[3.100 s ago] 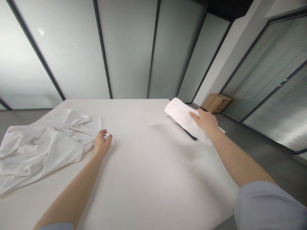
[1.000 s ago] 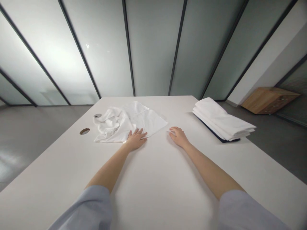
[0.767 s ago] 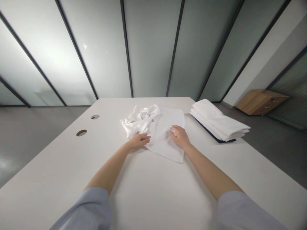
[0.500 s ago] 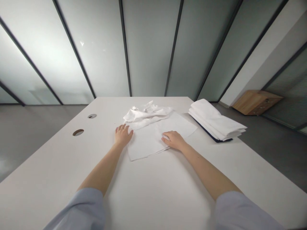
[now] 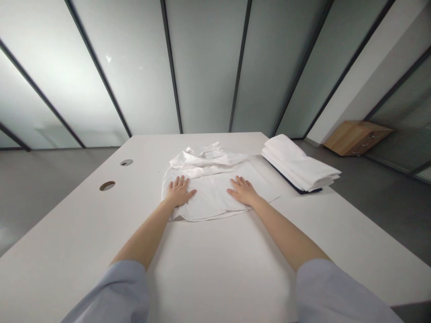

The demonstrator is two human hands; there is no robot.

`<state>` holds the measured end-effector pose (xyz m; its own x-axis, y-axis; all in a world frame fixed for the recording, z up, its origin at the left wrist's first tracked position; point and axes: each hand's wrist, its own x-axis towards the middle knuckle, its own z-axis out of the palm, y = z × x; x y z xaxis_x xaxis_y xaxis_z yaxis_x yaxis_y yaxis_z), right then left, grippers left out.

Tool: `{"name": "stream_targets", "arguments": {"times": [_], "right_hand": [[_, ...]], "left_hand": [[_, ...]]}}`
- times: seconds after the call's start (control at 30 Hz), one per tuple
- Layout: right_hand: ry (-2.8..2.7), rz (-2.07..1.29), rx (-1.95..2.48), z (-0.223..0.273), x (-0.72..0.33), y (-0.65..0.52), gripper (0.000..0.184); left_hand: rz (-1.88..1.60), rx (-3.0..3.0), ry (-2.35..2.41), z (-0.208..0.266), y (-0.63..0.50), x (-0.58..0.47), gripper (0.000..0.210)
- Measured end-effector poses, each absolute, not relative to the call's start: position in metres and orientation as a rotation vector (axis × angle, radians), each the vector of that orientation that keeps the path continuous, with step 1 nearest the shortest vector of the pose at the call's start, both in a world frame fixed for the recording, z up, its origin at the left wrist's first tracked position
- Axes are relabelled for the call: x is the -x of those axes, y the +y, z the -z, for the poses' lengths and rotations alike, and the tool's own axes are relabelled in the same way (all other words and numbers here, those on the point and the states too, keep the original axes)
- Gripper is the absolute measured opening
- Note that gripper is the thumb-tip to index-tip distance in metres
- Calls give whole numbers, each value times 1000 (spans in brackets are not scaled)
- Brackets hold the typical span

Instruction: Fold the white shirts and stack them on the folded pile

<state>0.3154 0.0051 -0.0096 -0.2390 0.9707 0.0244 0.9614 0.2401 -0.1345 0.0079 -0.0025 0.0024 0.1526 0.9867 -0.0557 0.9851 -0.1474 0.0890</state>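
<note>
A thin white garment (image 5: 208, 195) lies on the white table in front of me. Its near part is spread fairly flat, while its far part is bunched into folds. My left hand (image 5: 179, 193) rests palm down on the left side of the cloth, fingers spread. On the right side my right hand (image 5: 243, 190) also lies flat, its fingers apart. Neither hand grips anything. What kind of garment it is cannot be made out.
Folded white cloths (image 5: 299, 163) are stacked on a dark flat piece (image 5: 305, 192) at the table's right edge. Two round holes, a nearer one (image 5: 107, 185) and a farther one (image 5: 126, 162), pierce the table (image 5: 218, 269) at left. A wooden cabinet (image 5: 357, 137) stands beyond.
My left hand has moved inward onto the cloth, and its fingers are more spread. The right hand has flattened. The cloth now reaches farther left, with its near edge more curved.
</note>
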Motion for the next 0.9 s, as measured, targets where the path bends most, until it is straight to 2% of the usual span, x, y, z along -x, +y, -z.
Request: {"name": "stream_targets", "arguments": {"times": [0.1,0.23,0.37,0.43,0.57,0.67,0.77,0.9], "right_hand": [[-2424,-101,1870,2,-311,-2,61],[-2553,-40,1839,-24,-306,-20,49],[-2574,-139,1844,-44,-310,-27,42],[-2528,-180,1841,-46,-313,-23,41],[-2371,-30,1813,-36,-315,-1,46],[-2255,8,1904,-26,-312,15,52],[-2160,-33,1990,-23,-307,26,39],[-1990,-126,1852,-30,-295,32,23]], "left_hand": [[-17,-2315,1957,-7,-5,-8,75],[1,-2304,1965,-23,-7,-4,74],[50,-2304,2028,-44,-7,0,62],[53,-2335,2023,-49,-5,-3,64],[-119,-2522,1909,-42,-1,-21,77],[-128,-2540,1818,-27,3,-34,71],[-163,-2495,1820,-15,5,-40,65],[-277,-2485,1867,-15,3,-48,71]]}}
